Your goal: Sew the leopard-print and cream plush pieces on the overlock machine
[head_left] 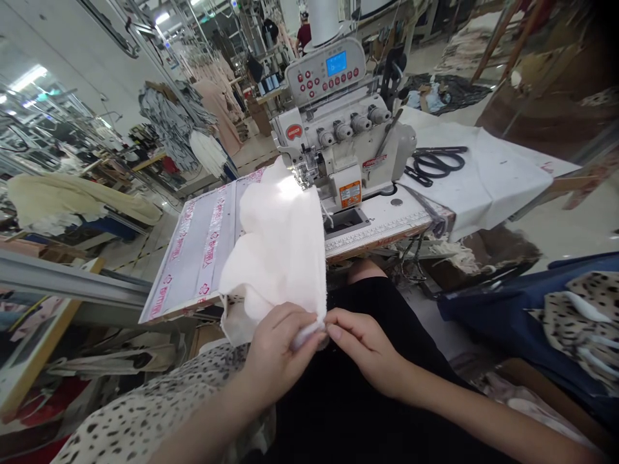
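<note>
A piece of white fabric (285, 251) runs from under the presser foot of the sewing machine (338, 129) down over the table's front edge toward my lap. My left hand (280, 348) pinches the fabric's near corner between thumb and fingers, with a fold of cloth showing in the grip. Close beside it, my right hand (365, 345) has thumb and index finger pressed together at the same edge. The machine's lamp lights the cloth near the needle. Exactly how much fabric the right fingertips hold is hidden.
Black scissors (438, 162) lie on the table right of the machine. Spotted fabric (159, 393) hangs at my left. A blue cloth (503, 316) with more spotted pieces sits at the right. Further back are garment racks and a person (304, 33).
</note>
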`<state>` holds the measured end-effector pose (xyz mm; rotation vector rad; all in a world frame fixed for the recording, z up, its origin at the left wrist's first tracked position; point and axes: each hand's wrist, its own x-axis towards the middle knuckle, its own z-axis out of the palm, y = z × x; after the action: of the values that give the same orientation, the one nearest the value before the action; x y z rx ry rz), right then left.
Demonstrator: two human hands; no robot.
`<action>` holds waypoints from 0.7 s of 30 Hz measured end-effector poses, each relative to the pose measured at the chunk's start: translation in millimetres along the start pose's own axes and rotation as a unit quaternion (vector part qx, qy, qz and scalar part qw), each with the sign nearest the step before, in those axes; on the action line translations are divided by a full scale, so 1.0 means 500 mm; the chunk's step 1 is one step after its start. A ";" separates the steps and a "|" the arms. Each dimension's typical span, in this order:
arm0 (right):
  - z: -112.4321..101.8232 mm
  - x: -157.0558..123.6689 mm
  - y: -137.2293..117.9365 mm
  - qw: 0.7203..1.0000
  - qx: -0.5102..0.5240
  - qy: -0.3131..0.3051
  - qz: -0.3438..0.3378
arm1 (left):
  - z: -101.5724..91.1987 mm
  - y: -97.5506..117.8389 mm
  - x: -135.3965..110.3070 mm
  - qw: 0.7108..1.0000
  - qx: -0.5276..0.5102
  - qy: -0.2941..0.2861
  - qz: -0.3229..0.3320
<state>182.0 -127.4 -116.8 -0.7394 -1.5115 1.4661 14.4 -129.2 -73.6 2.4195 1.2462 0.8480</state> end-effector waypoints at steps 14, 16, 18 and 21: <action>-0.061 0.043 -0.035 0.933 -0.308 0.000 -0.186 | 0.005 -0.004 0.004 0.992 0.072 0.047 0.093; -0.066 0.055 -0.034 0.882 -0.390 -0.066 -0.258 | -0.003 0.005 0.001 0.989 0.091 0.053 0.103; -0.069 0.066 -0.035 0.845 -0.439 -0.112 -0.282 | -0.008 0.020 -0.009 0.988 0.115 0.058 0.090; -0.066 0.081 -0.053 0.846 -0.438 -0.103 -0.285 | 0.008 0.050 -0.025 0.991 0.091 0.049 0.082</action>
<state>197.6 -80.1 -86.1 -0.5449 -2.3444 0.3590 27.2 -153.8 -68.8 2.6861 1.2185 0.9455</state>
